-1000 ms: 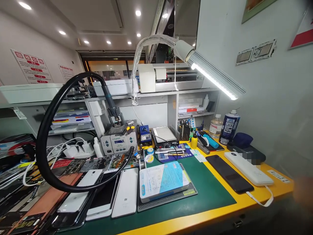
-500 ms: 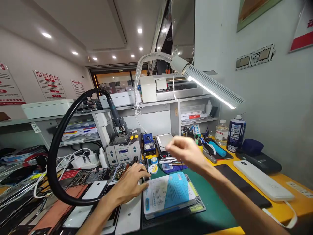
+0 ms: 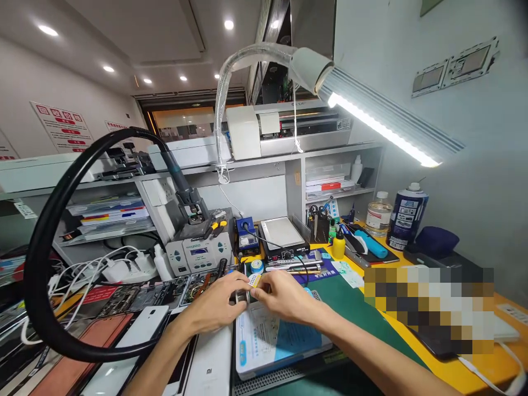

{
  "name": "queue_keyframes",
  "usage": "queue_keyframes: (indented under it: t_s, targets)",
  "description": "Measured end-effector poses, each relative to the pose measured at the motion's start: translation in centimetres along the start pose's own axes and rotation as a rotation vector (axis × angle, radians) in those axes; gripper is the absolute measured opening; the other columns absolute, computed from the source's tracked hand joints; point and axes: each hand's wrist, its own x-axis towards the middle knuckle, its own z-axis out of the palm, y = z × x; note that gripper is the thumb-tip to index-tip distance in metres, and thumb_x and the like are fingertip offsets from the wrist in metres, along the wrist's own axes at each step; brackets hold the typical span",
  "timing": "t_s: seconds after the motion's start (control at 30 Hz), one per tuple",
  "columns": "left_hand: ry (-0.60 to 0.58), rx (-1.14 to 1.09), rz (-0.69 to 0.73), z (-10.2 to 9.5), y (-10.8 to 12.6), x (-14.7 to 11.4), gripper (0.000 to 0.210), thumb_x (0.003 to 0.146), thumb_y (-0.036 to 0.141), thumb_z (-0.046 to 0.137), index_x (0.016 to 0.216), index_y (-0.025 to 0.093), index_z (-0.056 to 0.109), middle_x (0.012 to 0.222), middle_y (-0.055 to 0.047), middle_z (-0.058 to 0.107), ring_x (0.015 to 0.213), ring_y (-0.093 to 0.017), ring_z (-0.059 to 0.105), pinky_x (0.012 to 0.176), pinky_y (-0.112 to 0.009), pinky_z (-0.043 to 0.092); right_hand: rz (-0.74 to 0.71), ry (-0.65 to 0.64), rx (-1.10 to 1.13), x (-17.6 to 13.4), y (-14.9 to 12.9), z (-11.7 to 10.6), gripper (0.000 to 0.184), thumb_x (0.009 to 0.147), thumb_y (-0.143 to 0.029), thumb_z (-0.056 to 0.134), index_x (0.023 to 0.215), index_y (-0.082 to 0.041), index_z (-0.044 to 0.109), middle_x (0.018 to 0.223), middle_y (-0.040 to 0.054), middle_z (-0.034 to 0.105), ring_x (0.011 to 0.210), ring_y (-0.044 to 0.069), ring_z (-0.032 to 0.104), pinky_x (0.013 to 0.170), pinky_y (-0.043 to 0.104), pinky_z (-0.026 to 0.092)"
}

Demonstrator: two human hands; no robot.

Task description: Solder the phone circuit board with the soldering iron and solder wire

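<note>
My left hand (image 3: 216, 300) is closed, thumb and forefinger round a small dark, spool-like roll (image 3: 242, 296); most of it is hidden by the fingers. From the right, my right hand (image 3: 284, 294) meets it with thumb and forefinger pinched together at the roll's edge. Whatever lies in that pinch is too small to make out. Both hands hover over the back left corner of a blue and white booklet-like box (image 3: 268, 341), which rests on a dark perforated mat. Just behind the fingers are a round white-lidded tin (image 3: 254, 281) and a blue-rimmed tin (image 3: 257, 267).
Left of the hands lie several phones, among them a white one (image 3: 208, 352), and circuit boards. A black hose (image 3: 37, 247) arches from the grey hot-air station (image 3: 200, 253). Behind stand a silver-topped plate (image 3: 282, 232) and a yellow bottle (image 3: 339, 246). A lit lamp (image 3: 383, 118) hangs overhead.
My right hand has come down and left from above the bench to meet my left hand. The left hand still holds the small roll. The view has tilted downward and moved closer.
</note>
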Motion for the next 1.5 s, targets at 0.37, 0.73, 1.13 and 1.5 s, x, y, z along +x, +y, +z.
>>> queue_keyframes:
  t_s: [0.37, 0.73, 1.13, 1.5]
  targets:
    - [-0.035, -0.022, -0.001, -0.7, -1.3, 0.4, 0.031, 0.099, 0.037, 0.063, 0.125, 0.019, 0.063, 0.134, -0.009, 0.062, 0.125, -0.025, 0.06, 0.11, -0.052, 0.048, 0.072, 0.019, 0.145, 1.0, 1.0, -0.4, 0.027, 0.101, -0.037, 0.065, 0.114, -0.014, 0.07, 0.109, 0.0051, 0.074, 0.09, 0.023, 0.073, 0.078, 0.039, 0.062]
    - [-0.008, 0.012, -0.072, -1.1, -0.2, 0.5, 0.034, 0.098, 0.039, 0.065, 0.125, 0.018, 0.062, 0.129, -0.009, 0.064, 0.118, -0.024, 0.062, 0.104, -0.049, 0.052, 0.166, 0.05, 0.193, 1.3, 2.2, -0.9, 0.028, 0.101, -0.037, 0.065, 0.118, -0.015, 0.069, 0.115, 0.0067, 0.073, 0.094, 0.024, 0.073, 0.081, 0.041, 0.062]
    - [0.016, -0.037, -0.11, -0.2, -0.9, -0.3, 0.041, 0.098, 0.04, 0.064, 0.133, 0.02, 0.058, 0.136, -0.01, 0.061, 0.125, -0.026, 0.059, 0.109, -0.053, 0.048, 0.085, 0.05, 0.214, 0.2, 2.1, -1.3, 0.027, 0.101, -0.038, 0.064, 0.112, -0.015, 0.07, 0.106, 0.0048, 0.074, 0.087, 0.021, 0.073, 0.076, 0.038, 0.062]
    - [0.119, -0.051, -0.105, 0.7, -1.0, -0.3, 0.046, 0.098, 0.04, 0.064, 0.139, 0.021, 0.055, 0.144, -0.011, 0.056, 0.132, -0.028, 0.055, 0.113, -0.056, 0.045, -0.101, 0.149, 0.204, -0.3, 0.9, -1.1, 0.026, 0.102, -0.039, 0.064, 0.106, -0.014, 0.071, 0.099, 0.0029, 0.074, 0.084, 0.021, 0.073, 0.076, 0.038, 0.061]
